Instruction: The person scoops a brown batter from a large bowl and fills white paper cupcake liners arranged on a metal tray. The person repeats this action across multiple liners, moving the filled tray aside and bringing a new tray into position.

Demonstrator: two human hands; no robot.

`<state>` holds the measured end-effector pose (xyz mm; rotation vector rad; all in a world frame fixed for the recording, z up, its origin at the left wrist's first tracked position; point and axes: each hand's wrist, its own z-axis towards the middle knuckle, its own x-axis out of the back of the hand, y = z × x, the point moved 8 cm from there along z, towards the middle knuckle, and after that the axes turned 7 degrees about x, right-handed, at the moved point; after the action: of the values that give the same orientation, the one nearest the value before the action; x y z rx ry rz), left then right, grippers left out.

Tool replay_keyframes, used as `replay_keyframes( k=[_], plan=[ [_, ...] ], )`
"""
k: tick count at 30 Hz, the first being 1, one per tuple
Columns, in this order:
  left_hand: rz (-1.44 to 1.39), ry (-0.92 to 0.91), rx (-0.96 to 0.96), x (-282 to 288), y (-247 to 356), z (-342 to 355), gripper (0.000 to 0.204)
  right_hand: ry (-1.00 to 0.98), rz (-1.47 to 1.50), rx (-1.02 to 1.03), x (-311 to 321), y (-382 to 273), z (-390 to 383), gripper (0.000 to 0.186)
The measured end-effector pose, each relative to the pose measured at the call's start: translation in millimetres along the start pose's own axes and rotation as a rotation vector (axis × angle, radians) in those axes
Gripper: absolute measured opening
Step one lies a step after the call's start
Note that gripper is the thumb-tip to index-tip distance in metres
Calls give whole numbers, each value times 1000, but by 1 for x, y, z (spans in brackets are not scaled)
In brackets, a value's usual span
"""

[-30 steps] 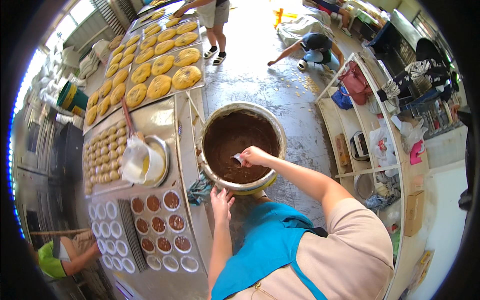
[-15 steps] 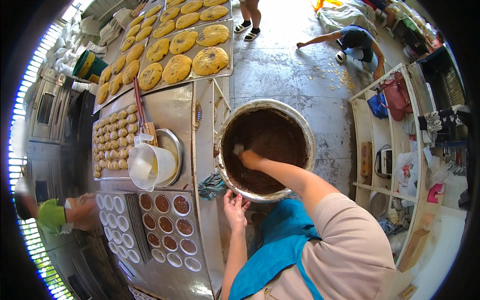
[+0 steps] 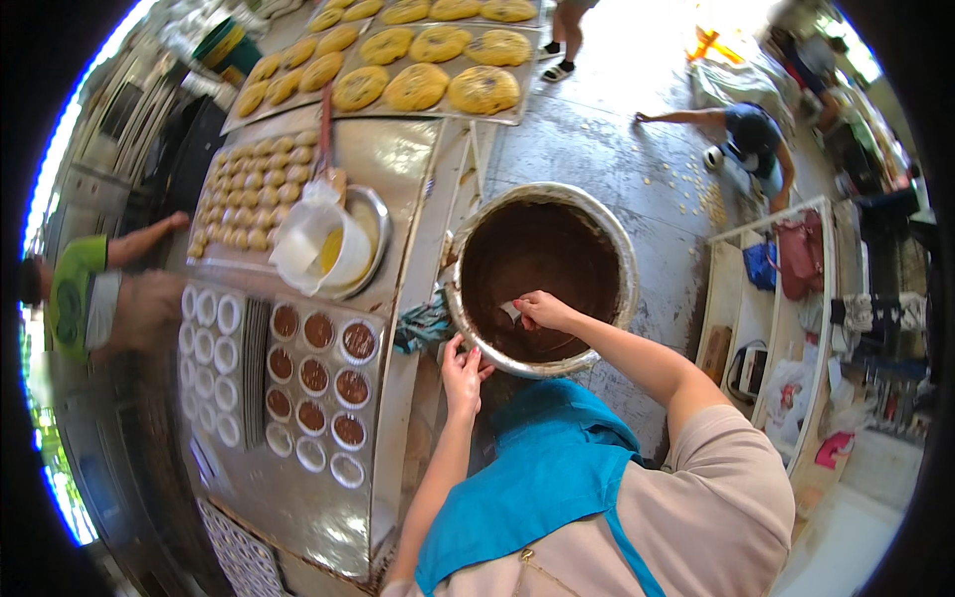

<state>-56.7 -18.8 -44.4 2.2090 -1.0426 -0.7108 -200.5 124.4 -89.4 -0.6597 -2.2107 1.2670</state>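
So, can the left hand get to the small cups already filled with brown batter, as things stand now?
Probably yes. The left hand rests on the rim of the big metal bowl, holding nothing, and the filled cups lie just to its left on the steel table, with nothing between.

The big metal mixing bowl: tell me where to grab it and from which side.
Grip the big metal bowl by its rolled rim on the near-left edge, where the left hand already rests. The inside is coated in brown batter, so fingers belong outside, under the lip.
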Motion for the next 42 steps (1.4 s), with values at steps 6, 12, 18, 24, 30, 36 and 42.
replay_keyframes(
  k=[6, 12, 18, 24, 30, 36, 42],
  plan=[
    [-34, -1, -5, 5, -8, 1, 31, 38, -23, 131, -45, -37, -10, 36],
    [-50, -15, -6, 4, -6, -2, 32, 110, 954, -32, -19, -16, -46, 33],
    [96, -63, 0, 18, 11, -29, 34, 203, 1152, 31, -4, -43, -60, 29],
    [138, -176, -32, 70, 36, -85, 23, 178, 942, 224, -9, -164, -67, 36],
    [87, -24, -218, 143, 66, -147, 18, -131, 856, 286, -129, -276, -49, 27],
    [-208, 447, -569, 255, 67, -215, 17, -466, 286, 426, -275, -296, -59, 17],
    [-338, 706, -518, 331, 37, -242, 17, -476, -408, 1194, -340, -312, -118, 8]
  ],
)
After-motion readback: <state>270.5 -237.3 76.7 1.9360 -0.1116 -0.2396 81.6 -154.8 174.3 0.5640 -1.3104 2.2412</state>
